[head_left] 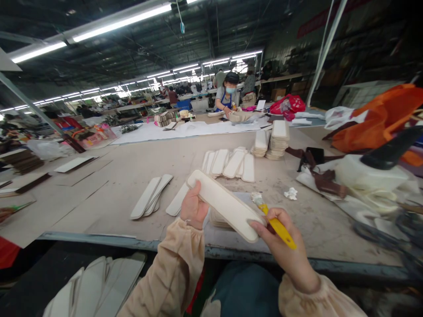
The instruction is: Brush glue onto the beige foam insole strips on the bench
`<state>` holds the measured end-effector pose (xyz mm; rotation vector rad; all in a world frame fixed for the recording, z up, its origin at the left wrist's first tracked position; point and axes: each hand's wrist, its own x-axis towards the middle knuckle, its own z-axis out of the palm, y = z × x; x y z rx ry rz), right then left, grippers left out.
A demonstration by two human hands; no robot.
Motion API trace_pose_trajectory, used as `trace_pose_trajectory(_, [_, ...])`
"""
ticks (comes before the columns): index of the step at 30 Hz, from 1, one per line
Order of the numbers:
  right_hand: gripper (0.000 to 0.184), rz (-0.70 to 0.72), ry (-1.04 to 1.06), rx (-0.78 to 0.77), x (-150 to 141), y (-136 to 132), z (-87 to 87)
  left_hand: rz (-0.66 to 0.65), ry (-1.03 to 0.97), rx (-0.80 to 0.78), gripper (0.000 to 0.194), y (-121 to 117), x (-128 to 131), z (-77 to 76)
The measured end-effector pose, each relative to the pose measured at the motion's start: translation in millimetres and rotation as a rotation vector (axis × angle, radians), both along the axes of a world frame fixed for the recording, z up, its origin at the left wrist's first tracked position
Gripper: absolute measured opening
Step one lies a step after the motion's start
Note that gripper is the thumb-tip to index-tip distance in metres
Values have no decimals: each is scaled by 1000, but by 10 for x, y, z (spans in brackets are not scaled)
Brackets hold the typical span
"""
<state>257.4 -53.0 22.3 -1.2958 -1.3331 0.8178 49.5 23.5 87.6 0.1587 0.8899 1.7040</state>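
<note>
Between my two hands a long off-white strip with rounded ends is held up at a slant over the table. My left hand grips its upper left end, thumb on top. At the lower right end, the thumb of my right hand presses on the strip. That same hand also holds a yellow-handled brush, its whitened bristles pointing up and away. Under the strip lies a stack of similar pieces, partly hidden. Left of my left hand rest a few more strips.
Overlapping strips and taller stacks lie beyond my hands. A crumpled white scrap is to the right, before a whitish plastic container and an orange bag. More strips sit below the table edge. A co-worker works opposite.
</note>
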Motion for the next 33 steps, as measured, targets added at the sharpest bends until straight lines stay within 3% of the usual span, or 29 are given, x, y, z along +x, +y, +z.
trace_pose_trajectory(5, [40, -57, -46, -25, -6, 5, 14, -26, 0, 73, 17, -18, 22, -21])
trace_pose_trajectory(10, [44, -164, -138, -8, 44, 52, -59, -263, 19, 239, 19, -162, 138, -122])
trace_pose_trajectory(14, [44, -180, -212, 80, 86, 85, -122, -294, 60, 222, 30, -237, 199, -184])
trace_pose_trajectory(20, [45, -211, -338, 73, 53, 77, -109, -286, 57, 231, 32, -222, 156, -206])
trace_pose_trajectory(27, [41, -193, -297, 113, -32, 35, -42, -285, 51, 243, 32, -222, 142, -243])
trace_pose_trajectory(33, [39, -179, -212, 80, -94, -2, -51, -430, 73, 203, 36, -349, 199, -296])
